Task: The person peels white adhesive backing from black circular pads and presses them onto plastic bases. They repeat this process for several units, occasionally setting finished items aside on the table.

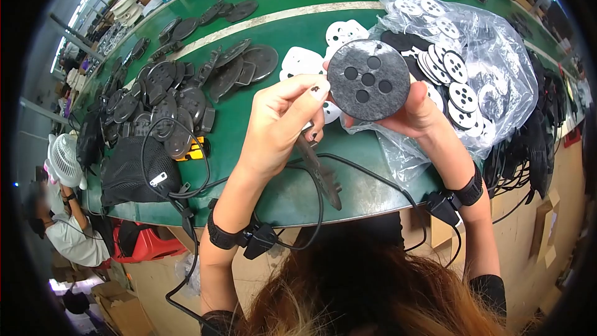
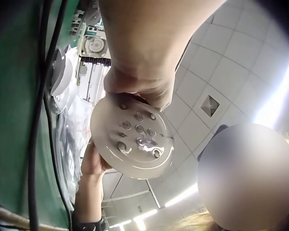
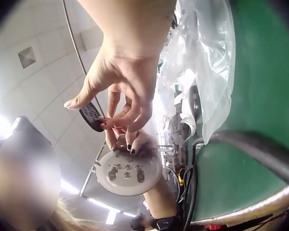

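In the head view my right hand (image 1: 416, 115) grips a flat black disc (image 1: 368, 79) with five round holes by its edge. My left hand (image 1: 280, 118) has its thumb and forefinger at that disc's left edge. Below them, the same hand holds a dark part (image 1: 320, 171), seen edge-on. The left wrist view shows this part as a glossy round plate (image 2: 132, 137) with several studs. The right wrist view has the glossy plate (image 3: 128, 173) below my right hand (image 3: 127, 82) and the holed disc (image 3: 90, 117) edge-on between the hands.
Dark plates (image 1: 165, 102) are heaped at the left, beside a black mesh pouch (image 1: 140, 171). A clear plastic bag (image 1: 504, 74) with white and black holed discs (image 1: 462, 96) lies at the right. White discs (image 1: 301, 62) sit behind the hands. Black cables (image 1: 367, 177) cross the green table.
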Available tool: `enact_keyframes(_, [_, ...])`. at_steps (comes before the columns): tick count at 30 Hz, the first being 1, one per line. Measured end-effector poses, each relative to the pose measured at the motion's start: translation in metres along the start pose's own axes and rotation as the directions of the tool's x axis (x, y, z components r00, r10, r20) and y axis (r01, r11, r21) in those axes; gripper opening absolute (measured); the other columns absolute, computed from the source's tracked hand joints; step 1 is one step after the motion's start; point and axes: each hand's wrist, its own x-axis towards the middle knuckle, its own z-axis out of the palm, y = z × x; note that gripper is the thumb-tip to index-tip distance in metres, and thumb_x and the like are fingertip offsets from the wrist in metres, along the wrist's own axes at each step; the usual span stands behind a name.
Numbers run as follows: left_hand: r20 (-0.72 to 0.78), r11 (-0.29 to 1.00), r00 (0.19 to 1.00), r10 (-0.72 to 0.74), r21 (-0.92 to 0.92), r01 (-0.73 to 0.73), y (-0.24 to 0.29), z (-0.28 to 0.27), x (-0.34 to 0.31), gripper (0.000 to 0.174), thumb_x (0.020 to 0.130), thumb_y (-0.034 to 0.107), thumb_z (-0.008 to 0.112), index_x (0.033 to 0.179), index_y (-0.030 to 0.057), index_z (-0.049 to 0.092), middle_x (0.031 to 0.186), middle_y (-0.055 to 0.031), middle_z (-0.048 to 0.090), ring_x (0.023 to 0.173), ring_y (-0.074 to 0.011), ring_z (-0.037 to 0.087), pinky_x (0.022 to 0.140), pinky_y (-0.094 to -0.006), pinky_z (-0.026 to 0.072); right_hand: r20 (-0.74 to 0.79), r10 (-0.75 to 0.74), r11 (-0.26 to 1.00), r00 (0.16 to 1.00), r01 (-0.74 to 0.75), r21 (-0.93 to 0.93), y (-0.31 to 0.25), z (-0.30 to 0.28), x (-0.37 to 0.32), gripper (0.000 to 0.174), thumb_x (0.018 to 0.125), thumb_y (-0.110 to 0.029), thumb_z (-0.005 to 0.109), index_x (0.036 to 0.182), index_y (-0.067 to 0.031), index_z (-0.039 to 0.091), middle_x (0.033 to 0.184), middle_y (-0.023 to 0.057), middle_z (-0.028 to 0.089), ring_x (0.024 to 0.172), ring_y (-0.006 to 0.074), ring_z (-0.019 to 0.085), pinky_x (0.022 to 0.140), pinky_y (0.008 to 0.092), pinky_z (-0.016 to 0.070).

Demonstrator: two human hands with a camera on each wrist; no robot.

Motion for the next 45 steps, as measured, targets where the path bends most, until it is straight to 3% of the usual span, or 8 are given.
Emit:
enact_keyframes(1, [0.038,1.000,0.999,-0.022,-0.007,0.022,0.002,-0.001,-0.001,0.023,0.090,0.020,0.047,0.092,-0.0016,0.054,0.053,-0.0053,0.046,0.042,-0.0082,0.040,0.041,-0.0219,0.0341,-0.120,0.087,0.993,0.989,-0.096,-0.071,-0.003,0.005,-0.001,0.106,0.053,-0.066,0.067,0.131,-0.0032,0.032,0.132,0.0140,0.037,0.109,0.0253,0.048,0.072,0.0396,0.0513])
enact_keyframes(6, [0.150,0.993,0.987,-0.062,-0.090,0.076,-0.001,-0.003,-0.001,0.021,0.090,0.019,0.046,0.089,-0.0006,0.053,0.057,-0.0056,0.048,0.043,-0.0082,0.040,0.040,-0.0223,0.0347,-0.014,0.088,0.995,0.996,-0.089,-0.048,-0.001,0.009,-0.001,0.111,0.045,-0.064,0.072,0.128,0.0001,0.035,0.128,0.0130,0.041,0.107,0.0244,0.049,0.071,0.0354,0.0520])
enact_keyframes(14, [0.176,0.972,0.961,-0.212,-0.066,0.226,0.006,0.003,-0.001,0.030,0.091,0.021,0.044,0.099,-0.0037,0.059,0.057,-0.0057,0.055,0.046,-0.0074,0.044,0.045,-0.0207,0.0375,-0.064,-0.027,0.999,0.998,0.030,0.044,0.004,0.007,0.000,0.073,0.061,-0.039,0.080,0.112,0.0022,0.048,0.108,0.0092,0.056,0.096,0.0160,0.056,0.088,0.0298,0.0431])
enact_keyframes(22, [0.048,0.959,0.966,-0.254,-0.120,0.258,0.006,-0.009,0.007,0.047,0.096,0.034,0.030,0.088,-0.0031,0.057,0.047,-0.0005,0.041,0.038,-0.0094,0.039,0.036,-0.0225,0.0348,-0.309,-0.161,0.985,0.938,0.134,-0.106,-0.010,0.002,-0.001,0.024,0.075,-0.021,0.071,0.084,-0.0041,0.057,0.080,0.0014,0.059,0.072,0.0076,0.052,0.067,0.0218,0.0412])
enact_keyframes(23, [-0.048,0.971,0.973,-0.226,-0.096,0.221,0.005,-0.010,0.007,0.046,0.095,0.036,0.032,0.088,-0.0019,0.057,0.052,-0.0002,0.045,0.045,-0.0088,0.042,0.042,-0.0226,0.0376,-0.347,-0.144,0.952,0.927,0.034,-0.303,-0.014,-0.010,-0.007,0.053,0.066,-0.044,0.072,0.093,-0.0009,0.058,0.085,0.0092,0.061,0.079,0.0165,0.059,0.074,0.0298,0.0475])
enact_keyframes(28, [-0.104,0.960,0.987,-0.123,-0.264,0.091,0.008,-0.014,0.008,0.037,0.094,0.028,0.038,0.111,-0.0019,0.051,0.103,-0.0099,0.056,0.096,-0.0146,0.054,0.086,-0.0291,0.0422,-0.367,-0.194,0.936,0.910,0.059,-0.348,-0.026,-0.007,-0.009,0.044,0.071,-0.037,0.072,0.092,-0.0010,0.058,0.085,0.0101,0.061,0.079,0.0169,0.058,0.073,0.0301,0.0467])
enact_keyframes(30, [-0.108,0.949,0.987,-0.119,-0.306,0.081,0.010,-0.014,0.008,0.036,0.093,0.025,0.040,0.115,-0.0022,0.048,0.106,-0.0103,0.055,0.097,-0.0151,0.055,0.085,-0.0301,0.0431,-0.456,-0.283,0.953,0.844,0.193,-0.233,-0.029,0.004,-0.006,0.014,0.077,-0.010,0.068,0.071,-0.0058,0.055,0.068,-0.0030,0.049,0.061,0.0049,0.039,0.056,0.0195,0.0311])
enact_keyframes(45, [-0.074,0.963,0.997,-0.038,-0.268,0.017,0.015,-0.012,0.005,0.040,0.084,0.007,0.054,0.121,-0.0049,0.044,0.107,-0.0096,0.053,0.097,-0.0165,0.056,0.081,-0.0309,0.0494,-0.407,-0.153,0.941,0.901,0.007,-0.340,-0.044,0.011,-0.008,0.012,0.072,-0.008,0.070,0.067,-0.0032,0.060,0.072,0.0048,0.059,0.064,0.0092,0.053,0.064,0.0210,0.0416])
